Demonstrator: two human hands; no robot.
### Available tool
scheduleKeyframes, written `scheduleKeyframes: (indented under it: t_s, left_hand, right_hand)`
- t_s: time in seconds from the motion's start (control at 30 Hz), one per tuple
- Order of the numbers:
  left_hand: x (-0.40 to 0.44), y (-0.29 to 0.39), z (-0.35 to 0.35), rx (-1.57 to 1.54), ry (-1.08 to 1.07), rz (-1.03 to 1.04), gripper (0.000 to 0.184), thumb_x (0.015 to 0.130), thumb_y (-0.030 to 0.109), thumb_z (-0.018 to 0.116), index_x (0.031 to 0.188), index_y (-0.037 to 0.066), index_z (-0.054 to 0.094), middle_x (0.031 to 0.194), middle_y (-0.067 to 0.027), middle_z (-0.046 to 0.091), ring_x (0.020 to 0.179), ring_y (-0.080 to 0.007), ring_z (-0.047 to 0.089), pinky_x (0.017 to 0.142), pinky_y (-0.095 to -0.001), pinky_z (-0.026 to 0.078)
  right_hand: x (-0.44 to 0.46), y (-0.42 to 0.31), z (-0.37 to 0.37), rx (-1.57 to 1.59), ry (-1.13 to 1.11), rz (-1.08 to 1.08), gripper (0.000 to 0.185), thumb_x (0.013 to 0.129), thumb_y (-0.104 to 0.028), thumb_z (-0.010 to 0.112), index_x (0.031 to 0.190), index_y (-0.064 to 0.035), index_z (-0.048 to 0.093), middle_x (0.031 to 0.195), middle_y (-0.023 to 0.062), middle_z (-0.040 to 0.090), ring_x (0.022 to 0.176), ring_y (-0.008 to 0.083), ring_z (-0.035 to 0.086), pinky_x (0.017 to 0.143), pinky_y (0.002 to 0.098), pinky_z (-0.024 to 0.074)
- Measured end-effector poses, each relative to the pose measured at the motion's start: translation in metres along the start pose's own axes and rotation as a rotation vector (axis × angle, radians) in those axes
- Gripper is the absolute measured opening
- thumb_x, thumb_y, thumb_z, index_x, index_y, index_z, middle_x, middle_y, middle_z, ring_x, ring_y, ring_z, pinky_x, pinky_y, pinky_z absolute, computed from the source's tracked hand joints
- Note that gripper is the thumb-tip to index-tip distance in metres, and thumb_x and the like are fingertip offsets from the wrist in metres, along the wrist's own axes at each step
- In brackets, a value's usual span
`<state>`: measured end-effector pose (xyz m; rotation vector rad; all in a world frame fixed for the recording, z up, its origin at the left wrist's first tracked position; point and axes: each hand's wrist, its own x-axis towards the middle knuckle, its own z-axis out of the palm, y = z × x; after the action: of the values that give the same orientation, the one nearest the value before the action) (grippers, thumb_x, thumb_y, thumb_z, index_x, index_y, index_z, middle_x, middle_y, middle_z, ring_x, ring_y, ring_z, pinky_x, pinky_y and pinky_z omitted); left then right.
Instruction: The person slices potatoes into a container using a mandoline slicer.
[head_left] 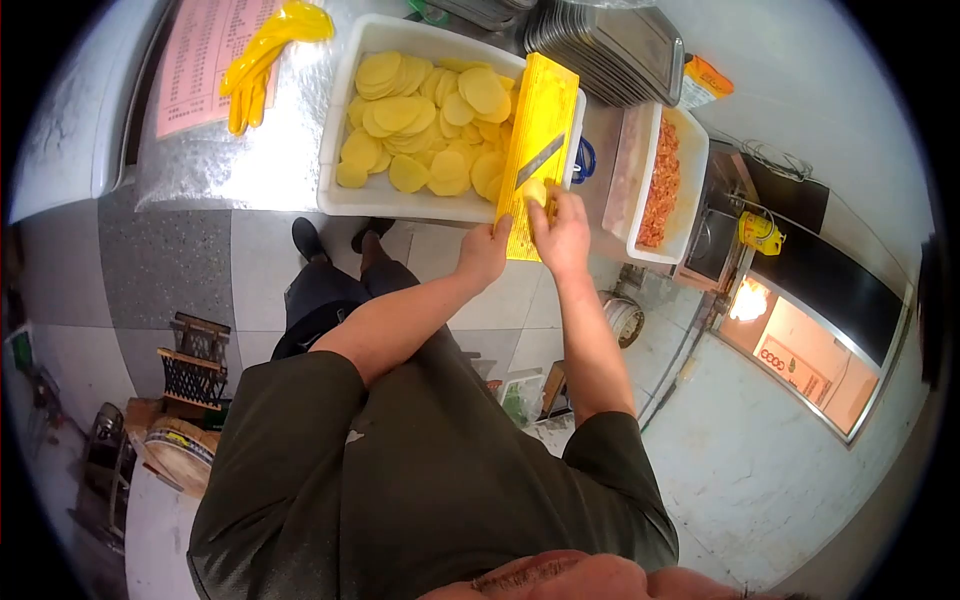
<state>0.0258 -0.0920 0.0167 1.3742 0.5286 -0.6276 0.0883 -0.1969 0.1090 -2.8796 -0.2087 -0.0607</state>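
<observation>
A yellow mandoline slicer (541,110) with a slanted metal blade lies across the right part of a white plastic tub (335,130). My left hand (484,254) is closed on the slicer's near left edge. In my right hand (562,235) is a peeled potato (535,190), pressed against the slicer's face just below the blade; my fingers partly cover it. Thin round potato slices (405,110) lie heaped in the tub under and to the left of the slicer.
Yellow rubber gloves (262,60) rest on a pink printed sheet (200,75) at the left of the metal table (185,175). Stacked metal trays (605,50) stand behind the tub. To the right is a white bin (690,185) with reddish chopped food (661,190).
</observation>
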Motion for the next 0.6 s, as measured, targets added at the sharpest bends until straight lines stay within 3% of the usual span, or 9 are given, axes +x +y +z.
scheduleKeyframes:
  t_s: [0.07, 0.17, 0.27, 0.37, 0.47, 0.57, 0.6]
  left_hand:
    - [-0.004, 0.006, -0.003, -0.011, 0.021, -0.007, 0.061, 0.100, 0.050, 0.049, 0.090, -0.008, 0.067, 0.077, -0.0168, 0.067, 0.073, -0.0223, 0.062, 0.070, -0.0389, 0.048]
    - [-0.003, 0.005, -0.002, -0.038, 0.023, -0.012, 0.060, 0.100, 0.049, 0.049, 0.091, -0.008, 0.067, 0.077, -0.0171, 0.066, 0.072, -0.0225, 0.061, 0.070, -0.0386, 0.047]
    - [-0.005, 0.009, -0.002, -0.024, 0.068, 0.016, 0.063, 0.100, 0.050, 0.047, 0.084, -0.007, 0.068, 0.080, -0.0277, 0.066, 0.080, -0.0412, 0.067, 0.071, -0.0469, 0.049]
    - [-0.005, 0.010, -0.004, -0.030, 0.042, -0.001, 0.064, 0.100, 0.051, 0.048, 0.084, -0.008, 0.067, 0.080, -0.0273, 0.066, 0.079, -0.0408, 0.067, 0.071, -0.0469, 0.049]
    - [-0.003, 0.010, -0.003, -0.007, 0.051, -0.014, 0.065, 0.100, 0.052, 0.048, 0.084, -0.008, 0.067, 0.080, -0.0274, 0.066, 0.079, -0.0410, 0.066, 0.070, -0.0469, 0.049]
    - [-0.001, 0.007, -0.001, -0.048, 0.054, -0.042, 0.066, 0.099, 0.053, 0.048, 0.084, -0.009, 0.067, 0.077, -0.0265, 0.066, 0.077, -0.0387, 0.066, 0.070, -0.0459, 0.049]
    - [0.000, 0.004, -0.002, -0.077, 0.017, -0.075, 0.064, 0.100, 0.052, 0.048, 0.087, -0.008, 0.067, 0.081, -0.0206, 0.066, 0.077, -0.0312, 0.064, 0.070, -0.0418, 0.049]
  right_hand:
    - [-0.002, -0.004, 0.006, -0.031, -0.004, -0.070, 0.035, 0.084, -0.021, 0.074, 0.112, -0.0020, 0.066, 0.101, 0.0163, 0.064, 0.084, 0.0330, 0.064, 0.076, 0.0399, 0.0532]
    - [-0.008, -0.001, 0.010, 0.120, -0.062, 0.123, 0.038, 0.084, -0.021, 0.073, 0.116, -0.0015, 0.065, 0.103, 0.0166, 0.064, 0.087, 0.0337, 0.064, 0.078, 0.0400, 0.0534]
    - [-0.008, 0.000, 0.000, -0.047, -0.170, 0.049, 0.042, 0.085, -0.020, 0.072, 0.121, -0.0012, 0.062, 0.103, 0.0166, 0.064, 0.090, 0.0344, 0.065, 0.080, 0.0405, 0.0539]
    - [0.002, -0.002, -0.012, -0.064, -0.238, -0.029, 0.045, 0.085, -0.020, 0.070, 0.124, -0.0013, 0.060, 0.108, 0.0169, 0.063, 0.095, 0.0347, 0.065, 0.083, 0.0409, 0.0536]
    - [0.000, 0.001, -0.018, -0.042, -0.374, -0.038, 0.051, 0.082, -0.022, 0.072, 0.127, -0.0029, 0.059, 0.122, 0.0190, 0.059, 0.111, 0.0360, 0.060, 0.094, 0.0426, 0.0498]
    - [-0.015, 0.008, -0.017, -0.072, -0.344, -0.115, 0.058, 0.081, -0.023, 0.073, 0.132, -0.0034, 0.056, 0.125, 0.0176, 0.057, 0.115, 0.0360, 0.057, 0.098, 0.0429, 0.0472]
    - [-0.021, 0.005, -0.021, -0.084, -0.345, -0.143, 0.060, 0.080, -0.022, 0.073, 0.133, -0.0037, 0.055, 0.124, 0.0171, 0.057, 0.114, 0.0358, 0.057, 0.097, 0.0425, 0.0472]
